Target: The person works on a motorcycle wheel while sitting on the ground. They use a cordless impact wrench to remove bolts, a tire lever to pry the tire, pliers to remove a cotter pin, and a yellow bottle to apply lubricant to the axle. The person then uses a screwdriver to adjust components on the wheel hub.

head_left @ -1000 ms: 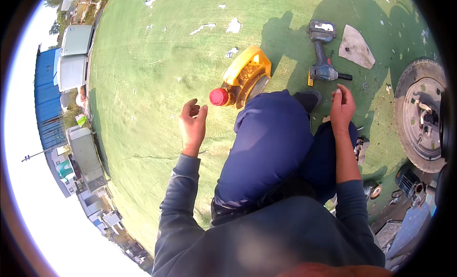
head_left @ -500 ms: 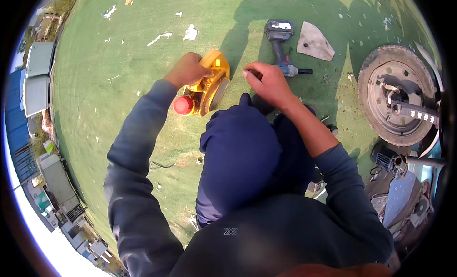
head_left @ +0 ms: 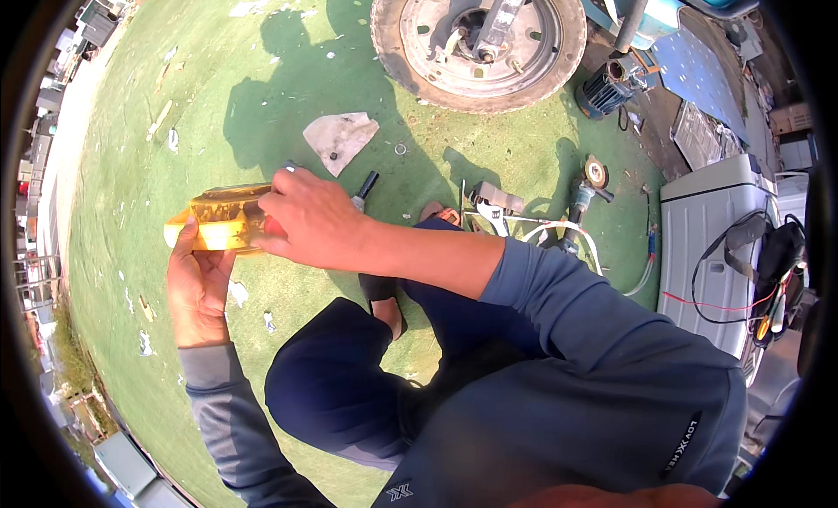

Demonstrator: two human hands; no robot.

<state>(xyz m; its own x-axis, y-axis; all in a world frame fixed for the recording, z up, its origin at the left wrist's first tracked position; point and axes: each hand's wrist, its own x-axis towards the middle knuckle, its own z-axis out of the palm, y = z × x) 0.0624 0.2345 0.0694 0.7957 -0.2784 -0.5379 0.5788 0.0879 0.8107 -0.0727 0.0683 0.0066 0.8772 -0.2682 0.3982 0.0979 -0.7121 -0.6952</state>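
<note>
In front of me, raised off the ground and tipped sideways, is a yellow plastic jug (head_left: 218, 235) with a handle. My left hand (head_left: 201, 290) grips it from below, thumb over the yellow side. At the jug's other end my right hand (head_left: 314, 222) has its fingers closed around the red cap (head_left: 274, 227), which is mostly covered. Whether the cap is loose cannot be seen. Beyond my right hand a cordless impact wrench shows only its black socket end (head_left: 367, 187); the hand hides the rest. A grey-white cloth (head_left: 342, 141) lies on the green ground farther off.
A wheel with a worn tyre (head_left: 559, 63) is at the top. An electric motor (head_left: 606, 91) sits right of it. An angle grinder (head_left: 580, 201) lies nearer, beside a pale hose. A grey plastic case (head_left: 711, 237) with cables on it stands at the right.
My view has turned toward the right. The jug has been tipped onto its side, with my left hand now under it. My right hand, empty before, has closed on the red cap.
</note>
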